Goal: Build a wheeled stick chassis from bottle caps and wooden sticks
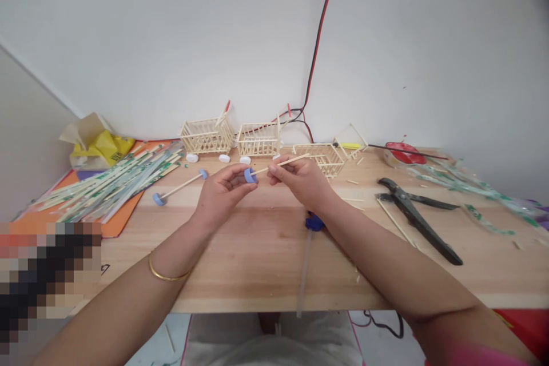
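My left hand pinches a small blue bottle cap between thumb and fingers. A thin wooden stick runs from that cap to my right hand, whose thumb and fingertips are closed on it. Left of my hands lies another stick with a blue cap at each end, like an axle with wheels. Behind them stand two small stick-built carts, one at the left and one in the middle, both on white wheels. A third stick frame rests behind my right hand, partly hidden.
Wrapped sticks lie heaped on orange sheets at the left, near a yellow bag. On the right are black-handled cutters, plastic wrappers and a red-topped container. A glue stick with a blue end lies under my right forearm.
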`<act>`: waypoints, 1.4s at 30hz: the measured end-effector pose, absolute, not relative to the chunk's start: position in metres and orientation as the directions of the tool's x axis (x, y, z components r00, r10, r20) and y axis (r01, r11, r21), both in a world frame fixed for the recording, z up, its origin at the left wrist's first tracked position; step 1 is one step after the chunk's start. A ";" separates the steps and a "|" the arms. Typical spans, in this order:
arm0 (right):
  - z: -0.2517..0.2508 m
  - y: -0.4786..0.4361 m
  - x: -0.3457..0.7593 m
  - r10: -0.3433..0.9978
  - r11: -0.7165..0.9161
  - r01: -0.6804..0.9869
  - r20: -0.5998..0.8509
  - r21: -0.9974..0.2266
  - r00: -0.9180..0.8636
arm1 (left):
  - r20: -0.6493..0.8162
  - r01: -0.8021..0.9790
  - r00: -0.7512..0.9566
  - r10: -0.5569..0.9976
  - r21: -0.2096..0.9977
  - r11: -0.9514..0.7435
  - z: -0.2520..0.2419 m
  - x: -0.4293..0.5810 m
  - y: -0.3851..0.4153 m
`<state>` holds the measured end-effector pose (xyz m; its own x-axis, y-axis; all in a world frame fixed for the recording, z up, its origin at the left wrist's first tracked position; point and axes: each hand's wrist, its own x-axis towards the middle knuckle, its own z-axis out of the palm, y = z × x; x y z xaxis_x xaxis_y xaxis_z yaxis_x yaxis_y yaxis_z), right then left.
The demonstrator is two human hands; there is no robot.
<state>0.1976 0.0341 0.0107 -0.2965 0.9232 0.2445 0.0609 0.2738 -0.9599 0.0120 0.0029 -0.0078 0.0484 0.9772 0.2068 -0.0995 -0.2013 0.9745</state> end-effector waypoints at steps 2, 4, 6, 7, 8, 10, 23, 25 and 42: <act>0.016 0.031 0.197 0.921 0.290 0.057 0.262 -0.955 -0.289 | 0.225 -0.115 0.052 0.973 0.969 -0.218 -0.008 0.011 0.003; 0.022 0.027 0.195 0.918 0.303 0.047 0.278 -0.952 -0.283 | 0.239 -0.139 0.055 0.969 0.963 -0.230 -0.008 0.010 0.004; 0.026 0.023 0.193 0.914 0.310 0.025 0.291 -0.950 -0.283 | 0.247 -0.174 0.066 0.967 0.957 -0.232 -0.009 0.009 0.006; 0.027 0.022 0.192 0.910 0.309 0.005 0.294 -0.951 -0.291 | 0.249 -0.200 0.072 0.966 0.952 -0.230 -0.009 0.010 0.006; 0.027 0.021 0.191 0.906 0.309 -0.017 0.299 -0.951 -0.300 | 0.247 -0.231 0.078 0.966 0.947 -0.223 -0.008 0.010 0.006; 0.025 0.020 0.190 0.895 0.325 -0.037 0.320 -0.945 -0.310 | 0.225 -0.296 0.098 0.969 0.937 -0.188 -0.007 0.012 0.006; 0.031 0.012 0.191 0.784 0.605 0.265 0.504 -0.751 -0.362 | 0.190 -0.314 0.217 0.958 0.942 -0.115 -0.005 0.014 0.004; 0.031 0.012 0.192 0.775 0.623 0.298 0.519 -0.723 -0.360 | 0.200 -0.284 0.222 0.954 0.950 -0.133 -0.007 0.014 0.005; 0.024 0.014 0.192 0.794 0.597 0.333 0.476 -0.730 -0.379 | 0.194 -0.270 0.265 0.945 0.955 -0.120 -0.009 0.016 0.003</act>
